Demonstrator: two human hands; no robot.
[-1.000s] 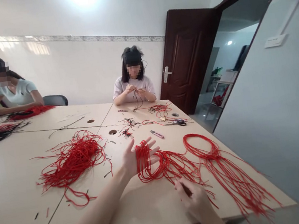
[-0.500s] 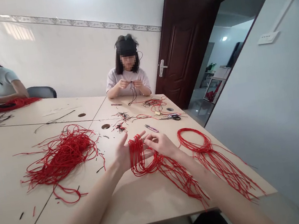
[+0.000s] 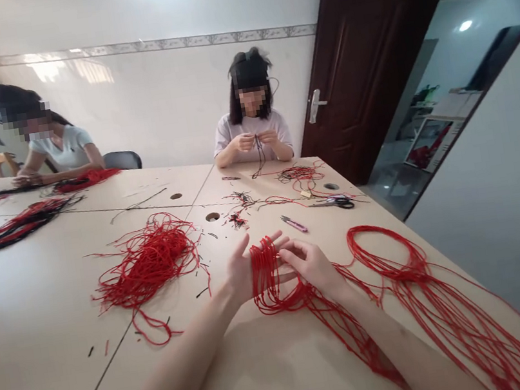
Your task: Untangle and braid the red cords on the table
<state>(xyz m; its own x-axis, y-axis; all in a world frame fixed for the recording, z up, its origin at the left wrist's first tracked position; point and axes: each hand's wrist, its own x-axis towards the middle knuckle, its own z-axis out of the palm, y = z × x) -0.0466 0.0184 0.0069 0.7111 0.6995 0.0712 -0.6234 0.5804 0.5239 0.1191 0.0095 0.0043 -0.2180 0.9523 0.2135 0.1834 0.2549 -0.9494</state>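
Observation:
Several loops of red cord [image 3: 265, 266] hang side by side over my left hand [image 3: 241, 274], whose palm faces up with thumb and fingers stretched out. My right hand [image 3: 310, 264] is at the left fingertips, its thumb and forefinger pinched at the edge of the loops on a strand of the same cord. Long tails of this cord [image 3: 345, 325] trail beneath my right forearm toward the table's front edge. Part of the left fingers is hidden behind the loops and the right hand.
On the table [image 3: 267, 376] lie a tangled red cord pile [image 3: 153, 263], a coiled red cord bundle [image 3: 411, 270], thread snips [image 3: 294, 223], black-handled scissors [image 3: 339, 202] and cord scraps [image 3: 237, 219]. One person [image 3: 252, 124] works opposite with dark cord; another person [image 3: 62, 149] sits far left.
My view has swung left, so the table and people sit further right in the picture. Both hands keep nearly the same pose on the red cord loops.

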